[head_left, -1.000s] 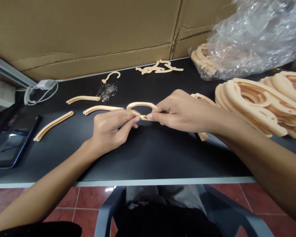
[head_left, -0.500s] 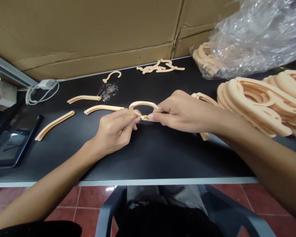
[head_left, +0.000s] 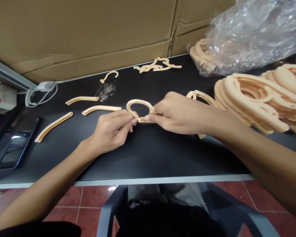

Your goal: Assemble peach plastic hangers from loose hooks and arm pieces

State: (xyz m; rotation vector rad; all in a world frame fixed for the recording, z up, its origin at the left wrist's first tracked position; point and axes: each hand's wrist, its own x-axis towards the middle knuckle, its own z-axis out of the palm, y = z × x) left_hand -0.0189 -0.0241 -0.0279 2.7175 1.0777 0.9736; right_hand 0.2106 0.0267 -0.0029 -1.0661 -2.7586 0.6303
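Both my hands pinch one small beige plastic piece with a curved loop (head_left: pixel 139 104) over the middle of the black table (head_left: pixel 150 154). My left hand (head_left: pixel 108 131) grips its left end with thumb and fingers closed. My right hand (head_left: pixel 179 113) grips its right end the same way. The loop arches up between my fingertips. Under my right wrist lies another beige piece (head_left: pixel 201 96), partly hidden.
Three curved beige strips (head_left: pixel 53 125) lie at the left, a small hook (head_left: pixel 109 75) and scraps (head_left: pixel 156 65) near the cardboard wall. Stacked beige frames (head_left: pixel 256 102) and a plastic bag (head_left: pixel 249 33) fill the right. A phone (head_left: pixel 17 143) and charger (head_left: pixel 43 87) sit far left.
Both hands keep their pinch on the looped piece; the loop has tilted up slightly. The view has shifted a little.
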